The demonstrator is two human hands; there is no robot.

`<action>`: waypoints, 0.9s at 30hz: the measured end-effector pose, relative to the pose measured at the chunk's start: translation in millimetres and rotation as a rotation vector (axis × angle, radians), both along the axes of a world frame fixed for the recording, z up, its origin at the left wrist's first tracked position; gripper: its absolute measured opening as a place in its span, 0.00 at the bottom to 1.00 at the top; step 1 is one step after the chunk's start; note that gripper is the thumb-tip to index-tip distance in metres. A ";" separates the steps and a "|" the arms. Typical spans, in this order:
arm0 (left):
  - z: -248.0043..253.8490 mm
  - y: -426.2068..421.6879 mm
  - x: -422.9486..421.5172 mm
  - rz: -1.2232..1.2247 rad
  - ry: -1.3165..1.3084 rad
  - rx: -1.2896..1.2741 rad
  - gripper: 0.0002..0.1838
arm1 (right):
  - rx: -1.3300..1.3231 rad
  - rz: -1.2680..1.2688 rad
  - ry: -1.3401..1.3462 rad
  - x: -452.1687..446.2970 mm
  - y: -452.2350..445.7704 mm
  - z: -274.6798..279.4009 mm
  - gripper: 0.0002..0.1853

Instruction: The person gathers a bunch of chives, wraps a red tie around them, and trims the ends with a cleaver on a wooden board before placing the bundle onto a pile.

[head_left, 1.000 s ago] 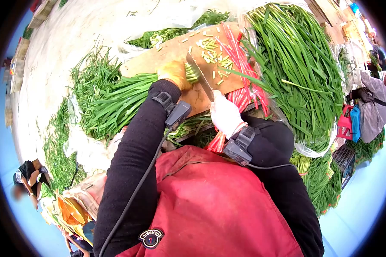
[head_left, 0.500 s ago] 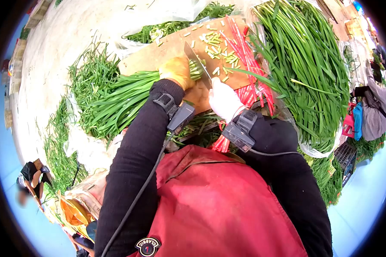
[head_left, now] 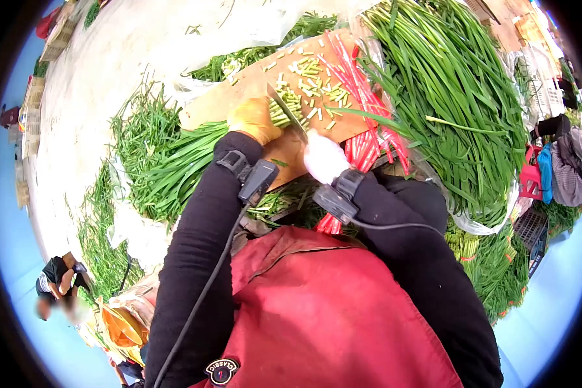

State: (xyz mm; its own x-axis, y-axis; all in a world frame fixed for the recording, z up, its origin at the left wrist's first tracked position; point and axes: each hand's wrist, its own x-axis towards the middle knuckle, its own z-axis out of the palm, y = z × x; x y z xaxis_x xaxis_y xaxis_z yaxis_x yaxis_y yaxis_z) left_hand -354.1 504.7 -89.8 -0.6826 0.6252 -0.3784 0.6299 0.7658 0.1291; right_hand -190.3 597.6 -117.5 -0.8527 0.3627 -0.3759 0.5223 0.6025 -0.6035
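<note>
My left hand [head_left: 253, 121], in an orange glove, is closed around a bunch of garlic chives [head_left: 191, 152] lying on a brown board [head_left: 212, 103]. The pale stem ends stick out to the right of that hand. My right hand [head_left: 324, 156], white-gloved, grips a knife [head_left: 287, 111]; its blade crosses the stem ends, and I cannot tell how deep it sits. Short cut stem pieces [head_left: 315, 83] lie scattered on the board beyond the blade. Red strips [head_left: 362, 87] rest along the board's right edge.
A large pile of long chives [head_left: 446, 110] on clear plastic stands to the right. Loose greens [head_left: 142, 123] lie at left. Clear plastic [head_left: 265, 29] is behind the board. A dark crate [head_left: 530, 229] sits far right, and another person [head_left: 59, 279] bends at far left.
Both hands, the knife and the board appear slightly further left in the view. The blade now lies over the stem ends, where before it was at their right tips.
</note>
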 end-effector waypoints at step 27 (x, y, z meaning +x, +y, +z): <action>242.0 -172.3 114.1 0.193 -0.095 1.341 0.41 | -1.123 0.241 0.985 16.0 -90.9 241.2 0.09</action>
